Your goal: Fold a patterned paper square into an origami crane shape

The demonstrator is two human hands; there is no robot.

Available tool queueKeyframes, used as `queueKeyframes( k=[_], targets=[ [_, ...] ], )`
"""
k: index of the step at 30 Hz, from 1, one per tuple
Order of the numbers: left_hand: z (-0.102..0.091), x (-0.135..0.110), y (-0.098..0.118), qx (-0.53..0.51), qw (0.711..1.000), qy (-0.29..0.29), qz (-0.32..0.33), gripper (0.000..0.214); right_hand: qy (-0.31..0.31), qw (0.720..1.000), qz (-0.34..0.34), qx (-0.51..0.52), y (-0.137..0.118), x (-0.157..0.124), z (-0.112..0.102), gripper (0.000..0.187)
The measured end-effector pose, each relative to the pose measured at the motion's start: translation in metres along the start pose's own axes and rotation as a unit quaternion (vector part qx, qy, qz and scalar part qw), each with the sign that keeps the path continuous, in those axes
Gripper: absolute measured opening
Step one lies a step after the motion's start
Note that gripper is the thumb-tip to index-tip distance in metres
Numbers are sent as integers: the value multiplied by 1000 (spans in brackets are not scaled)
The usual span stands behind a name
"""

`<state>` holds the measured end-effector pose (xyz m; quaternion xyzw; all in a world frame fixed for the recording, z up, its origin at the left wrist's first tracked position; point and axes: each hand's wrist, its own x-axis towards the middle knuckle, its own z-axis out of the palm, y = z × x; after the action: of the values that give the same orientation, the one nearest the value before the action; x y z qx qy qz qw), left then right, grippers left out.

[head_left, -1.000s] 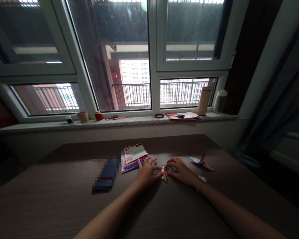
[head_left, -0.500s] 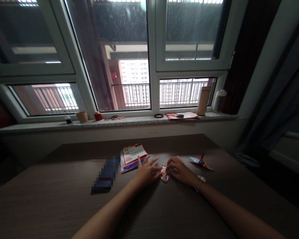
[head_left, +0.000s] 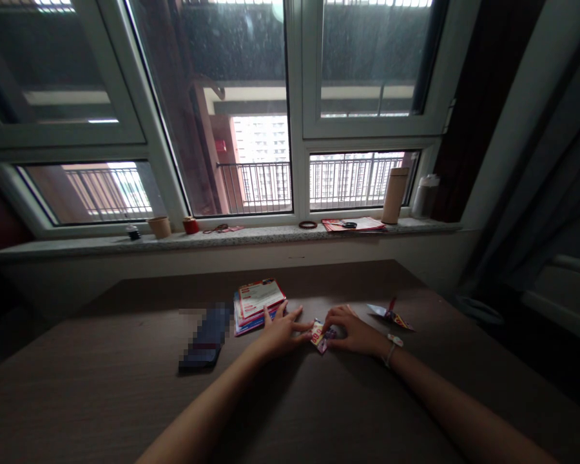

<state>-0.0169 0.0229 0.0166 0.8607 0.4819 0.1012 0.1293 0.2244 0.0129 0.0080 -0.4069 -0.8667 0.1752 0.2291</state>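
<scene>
A small piece of folded, colourfully printed paper [head_left: 317,336] lies on the brown table between my hands. My left hand [head_left: 281,332] rests flat to its left with fingers spread, the fingertips at the paper's left edge. On the paper's right side, my right hand [head_left: 352,332] has its fingers bent and pinched on it; the exact grip is partly hidden. Right of that hand stands a folded paper figure [head_left: 391,314] with pointed white, red and patterned parts. A stack of printed leaflets [head_left: 261,299] lies just beyond my left hand.
A dark blurred-out object [head_left: 207,338] lies left on the table [head_left: 101,386]. Along the windowsill stand a paper cup [head_left: 160,227], a red spool [head_left: 190,225], a dark ring [head_left: 308,225], scissors [head_left: 350,225] on red-and-white papers, a tan flask [head_left: 395,196] and a clear bottle [head_left: 425,196].
My right hand has shifted slightly to the right and its fingers sit lower on the paper. More of the paper's printed face shows. My left hand has barely moved.
</scene>
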Motion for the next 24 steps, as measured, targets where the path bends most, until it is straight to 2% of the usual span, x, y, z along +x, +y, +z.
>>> queueKeyframes(
  k=[10, 16, 24],
  targets=[
    [2, 1, 2, -13, 1000, 18, -9, 33, 12, 1000, -9, 18, 1, -1, 0, 25],
    [3, 1, 7, -4, 999, 24, -33, 29, 21, 1000, -5, 12, 1, 0, 2, 19],
    [8, 3, 6, -5, 999, 47, -26, 27, 27, 999, -12, -17, 4, 1, 9, 14]
  ],
)
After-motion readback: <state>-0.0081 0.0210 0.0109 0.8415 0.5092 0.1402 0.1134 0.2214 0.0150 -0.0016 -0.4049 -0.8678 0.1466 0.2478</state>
